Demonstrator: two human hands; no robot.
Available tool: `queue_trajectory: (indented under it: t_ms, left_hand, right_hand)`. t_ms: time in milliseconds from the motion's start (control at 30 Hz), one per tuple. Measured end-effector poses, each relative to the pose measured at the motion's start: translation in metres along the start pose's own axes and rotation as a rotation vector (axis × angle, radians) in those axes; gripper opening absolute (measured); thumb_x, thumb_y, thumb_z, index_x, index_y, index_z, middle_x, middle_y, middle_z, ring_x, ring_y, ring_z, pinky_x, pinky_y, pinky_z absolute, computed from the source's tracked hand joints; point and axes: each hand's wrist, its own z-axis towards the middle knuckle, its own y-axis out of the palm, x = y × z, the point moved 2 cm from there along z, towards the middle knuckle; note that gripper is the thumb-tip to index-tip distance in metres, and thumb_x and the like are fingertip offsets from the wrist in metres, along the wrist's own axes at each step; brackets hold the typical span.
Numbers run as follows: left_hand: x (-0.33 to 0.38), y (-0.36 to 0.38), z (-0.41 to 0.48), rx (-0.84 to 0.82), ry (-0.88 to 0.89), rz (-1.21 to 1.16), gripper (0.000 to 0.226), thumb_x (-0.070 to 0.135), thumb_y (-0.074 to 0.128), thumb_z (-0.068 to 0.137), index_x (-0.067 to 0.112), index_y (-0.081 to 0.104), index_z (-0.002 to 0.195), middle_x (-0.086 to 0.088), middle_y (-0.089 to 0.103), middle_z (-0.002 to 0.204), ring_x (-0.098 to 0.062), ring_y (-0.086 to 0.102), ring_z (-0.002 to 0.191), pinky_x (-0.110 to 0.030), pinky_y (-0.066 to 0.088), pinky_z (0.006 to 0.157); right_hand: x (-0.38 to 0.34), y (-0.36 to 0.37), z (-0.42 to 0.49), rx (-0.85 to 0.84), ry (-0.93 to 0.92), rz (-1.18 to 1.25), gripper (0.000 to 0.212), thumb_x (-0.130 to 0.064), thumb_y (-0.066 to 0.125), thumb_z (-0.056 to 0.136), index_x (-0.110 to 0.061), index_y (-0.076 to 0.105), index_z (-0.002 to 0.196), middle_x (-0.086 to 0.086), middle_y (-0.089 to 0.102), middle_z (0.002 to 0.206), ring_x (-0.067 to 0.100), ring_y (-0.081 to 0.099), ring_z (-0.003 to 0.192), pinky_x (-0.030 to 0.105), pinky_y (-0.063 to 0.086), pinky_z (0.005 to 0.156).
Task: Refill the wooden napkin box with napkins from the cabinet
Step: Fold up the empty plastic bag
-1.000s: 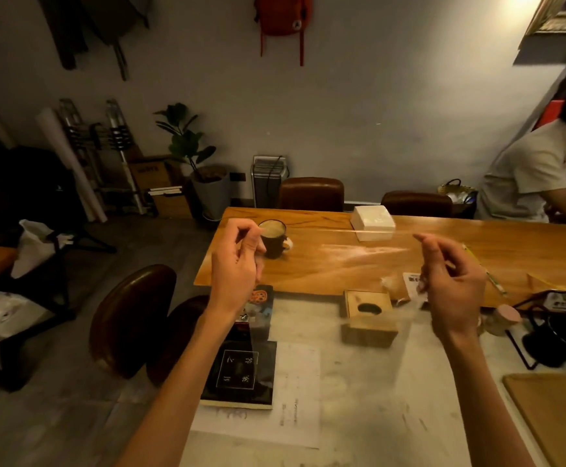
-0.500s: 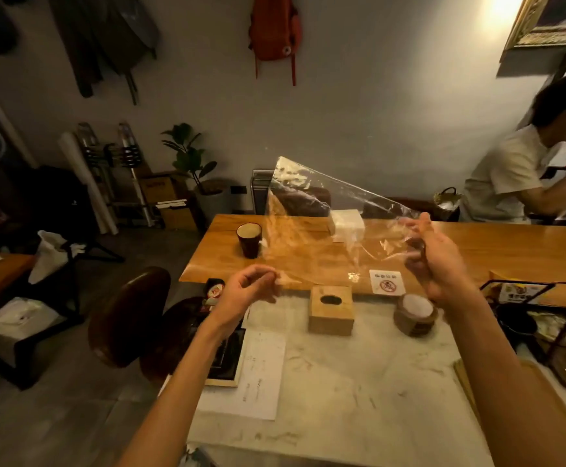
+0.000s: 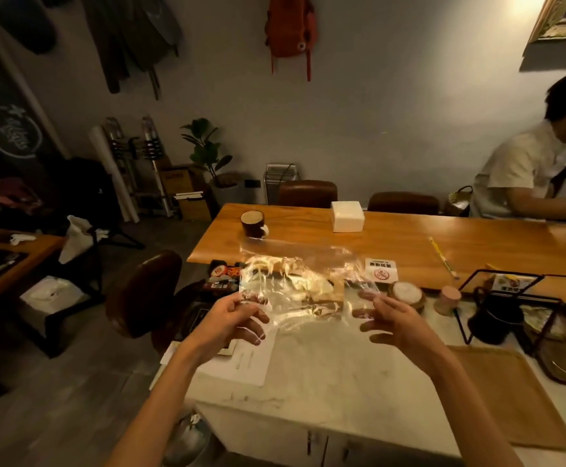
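left hand (image 3: 232, 320): I saw it over the near marble table (image 3: 325, 372), grip pinching the left edge of a clear plastic wrapper (image 3: 295, 284), fingers partly spread.
right hand (image 3: 398, 320): raised at the wrapper's right side, fingers splayed; the fingertips met the film, but I couldn't tell whether that grip was clenched on it or released.
wrapper: crumpled, glossy, stretched between both hands, hanging above the table.
wooden napkin box (image 3: 322, 291): sat on the marble table just past the hands; I only saw it blurred through the film, so its contents were unclear.
napkins (image 3: 347, 216): white stack stood on the far wooden table (image 3: 409, 244), well apart from the box.
mug (image 3: 253, 224): dark, on the far table's left end, left of the napkins.
paper sheet (image 3: 248, 362): lay flat on the marble table under the left hand.
wooden tray (image 3: 511, 396): near right on the marble table.
other person (image 3: 524, 176): seated at the far right of the wooden table.
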Motion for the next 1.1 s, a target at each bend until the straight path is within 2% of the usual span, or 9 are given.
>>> queue_trajectory:
  t_ms: [167, 400, 500, 567, 633, 700, 833, 967, 1100]
  left_hand:
    - [0.015, -0.025, -0.003, -0.087, -0.042, 0.055, 0.030, 0.013, 0.062, 0.092, 0.001, 0.057, 0.119, -0.027, 0.068, 0.103, -0.026, 0.068, 0.075, -0.029, 0.059, 0.062]
    - [0.056, -0.070, -0.013, -0.160, 0.061, -0.029, 0.042, 0.002, 0.057, 0.092, 0.016, 0.058, 0.132, -0.028, 0.067, 0.114, -0.025, 0.071, 0.083, -0.031, 0.061, 0.074]
    - [0.080, -0.083, -0.013, -0.193, 0.219, 0.065, 0.036, -0.001, 0.052, 0.094, 0.007, 0.063, 0.127, -0.025, 0.069, 0.112, -0.027, 0.071, 0.087, -0.033, 0.061, 0.078]
    - [0.095, -0.090, -0.014, -0.170, 0.352, 0.129, 0.029, -0.005, 0.051, 0.093, -0.001, 0.069, 0.115, -0.020, 0.072, 0.109, -0.027, 0.071, 0.097, -0.033, 0.059, 0.082]
    - [0.106, -0.095, -0.013, -0.138, 0.461, 0.218, 0.028, -0.015, 0.047, 0.091, -0.010, 0.070, 0.105, -0.018, 0.071, 0.115, -0.027, 0.066, 0.111, -0.035, 0.056, 0.089]
    - [0.109, -0.101, -0.006, -0.101, 0.508, 0.237, 0.031, -0.021, 0.042, 0.089, -0.012, 0.070, 0.097, -0.016, 0.069, 0.118, -0.027, 0.061, 0.117, -0.037, 0.055, 0.091]
    - [0.107, -0.113, 0.015, -0.033, 0.501, 0.281, 0.036, -0.024, 0.040, 0.086, -0.009, 0.073, 0.088, -0.009, 0.071, 0.113, -0.024, 0.062, 0.115, -0.042, 0.055, 0.093]
    - [0.105, -0.120, 0.019, 0.007, 0.485, 0.277, 0.034, -0.021, 0.041, 0.088, -0.009, 0.073, 0.087, -0.003, 0.072, 0.111, -0.018, 0.064, 0.113, -0.046, 0.055, 0.094]
    - [0.103, -0.136, 0.013, -0.016, 0.388, 0.292, 0.037, -0.013, 0.046, 0.088, 0.007, 0.077, 0.087, 0.008, 0.067, 0.122, -0.014, 0.055, 0.125, -0.047, 0.045, 0.105]
  right_hand:
    - [-0.006, 0.008, 0.013, -0.065, 0.038, -0.042, 0.038, -0.011, 0.063, 0.089, -0.006, 0.059, 0.126, 0.015, 0.074, 0.096, 0.021, 0.068, 0.077, 0.028, 0.054, 0.064]
    - [-0.058, 0.037, 0.011, -0.240, -0.045, 0.025, 0.047, 0.004, 0.053, 0.090, -0.019, 0.059, 0.131, 0.015, 0.068, 0.122, 0.029, 0.065, 0.113, 0.030, 0.058, 0.080]
    - [-0.086, 0.056, 0.003, -0.146, -0.189, -0.107, 0.032, 0.002, 0.051, 0.090, -0.011, 0.071, 0.113, 0.011, 0.074, 0.111, 0.028, 0.068, 0.107, 0.030, 0.060, 0.078]
    - [-0.101, 0.065, -0.002, -0.065, -0.336, -0.152, 0.043, 0.013, 0.047, 0.091, -0.014, 0.080, 0.084, 0.004, 0.078, 0.097, 0.023, 0.071, 0.099, 0.024, 0.059, 0.069]
    - [-0.111, 0.073, -0.007, -0.056, -0.463, -0.213, 0.050, 0.020, 0.045, 0.088, -0.012, 0.080, 0.073, 0.001, 0.076, 0.104, 0.017, 0.068, 0.106, 0.027, 0.059, 0.074]
    - [-0.115, 0.079, -0.007, -0.060, -0.531, -0.256, 0.046, 0.019, 0.045, 0.089, -0.009, 0.079, 0.074, 0.005, 0.076, 0.107, 0.015, 0.069, 0.105, 0.032, 0.060, 0.080]
    - [-0.115, 0.090, 0.003, 0.080, -0.535, -0.325, 0.051, 0.014, 0.043, 0.093, -0.018, 0.080, 0.079, 0.003, 0.077, 0.091, 0.017, 0.072, 0.086, 0.024, 0.059, 0.070]
    - [-0.114, 0.100, 0.014, 0.046, -0.455, -0.259, 0.034, 0.002, 0.039, 0.098, -0.006, 0.071, 0.103, 0.015, 0.071, 0.110, 0.029, 0.065, 0.098, 0.030, 0.056, 0.078]
    - [-0.124, 0.128, 0.011, 0.065, -0.538, -0.369, 0.021, -0.007, 0.053, 0.096, -0.005, 0.068, 0.111, 0.010, 0.070, 0.109, 0.018, 0.068, 0.100, 0.026, 0.058, 0.079]
